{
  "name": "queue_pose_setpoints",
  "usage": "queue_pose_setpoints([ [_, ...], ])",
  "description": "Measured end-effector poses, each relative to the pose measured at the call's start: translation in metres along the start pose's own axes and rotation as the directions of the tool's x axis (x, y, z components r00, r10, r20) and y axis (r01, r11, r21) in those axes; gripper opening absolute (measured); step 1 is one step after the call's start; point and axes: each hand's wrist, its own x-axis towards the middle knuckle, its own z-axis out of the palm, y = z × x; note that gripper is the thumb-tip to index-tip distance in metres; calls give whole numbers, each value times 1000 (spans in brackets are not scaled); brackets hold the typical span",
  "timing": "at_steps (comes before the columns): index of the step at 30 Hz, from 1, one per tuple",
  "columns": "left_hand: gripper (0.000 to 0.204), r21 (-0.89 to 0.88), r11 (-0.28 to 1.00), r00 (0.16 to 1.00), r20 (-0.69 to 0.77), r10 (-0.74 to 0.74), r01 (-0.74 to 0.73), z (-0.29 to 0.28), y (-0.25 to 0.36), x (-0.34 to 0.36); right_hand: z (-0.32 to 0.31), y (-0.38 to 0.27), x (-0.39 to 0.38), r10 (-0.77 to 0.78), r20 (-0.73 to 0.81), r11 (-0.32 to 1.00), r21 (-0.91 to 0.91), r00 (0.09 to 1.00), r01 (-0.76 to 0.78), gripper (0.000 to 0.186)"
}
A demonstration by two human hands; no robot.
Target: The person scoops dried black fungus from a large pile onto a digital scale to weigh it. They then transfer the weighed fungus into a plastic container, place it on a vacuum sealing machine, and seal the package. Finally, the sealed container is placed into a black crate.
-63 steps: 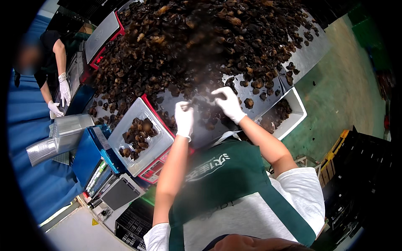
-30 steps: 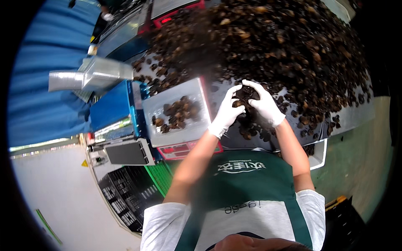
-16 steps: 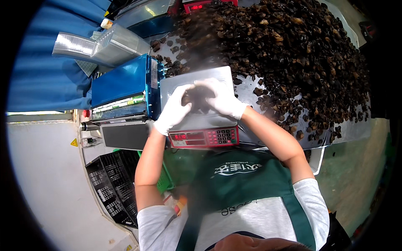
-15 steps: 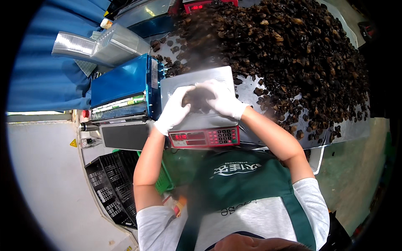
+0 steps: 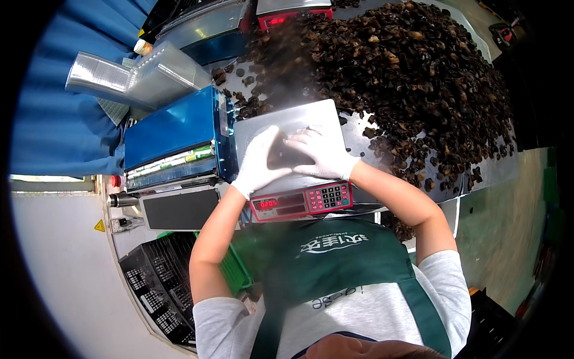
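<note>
My left hand (image 5: 263, 160) and my right hand (image 5: 323, 154), both in white gloves, rest over the metal platform of a red-cased scale (image 5: 348, 196). The left hand's fingers are stretched toward the far side, its thumb apart. Opposite it, the right hand's fingers reach leftward, also with a gap to the thumb. A hazy grey-brown patch lies between the palms; I cannot make out whether a thing is there. The scale's keypad and lit red display face me. Beyond it spreads a large heap of dark brown wood ear mushrooms (image 5: 412, 84).
Left of the scale stands a blue machine (image 5: 173, 134) with a dark belt (image 5: 181, 210). Clear plastic trays (image 5: 167, 75) are stacked behind it. Another red scale (image 5: 293, 15) sits at the far side. Black crates (image 5: 156, 281) and a green basket (image 5: 236, 272) are lower left.
My hands have shifted on the platform: the thumbs have come closer together and the right fingers have spread. The near scale's display shows a different reading. The whole view has shifted slightly.
</note>
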Motion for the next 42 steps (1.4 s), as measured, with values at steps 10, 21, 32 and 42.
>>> queue_pose_setpoints([
  [10,91,127,992,981,-189,33,-9,12,-2,-5,2,-12,0,152,-33,985,-81,988,-154,73],
  [21,58,42,998,983,-180,-47,56,10,-12,-15,-8,9,-57,392,-425,920,197,816,-340,51],
  [32,56,-27,976,790,-582,-192,217,-9,-5,-45,-21,121,-258,693,-576,517,-24,435,-856,51],
  [42,36,-308,913,658,-634,-407,267,3,-5,-58,-23,117,-215,819,-406,434,-25,406,-900,35],
])
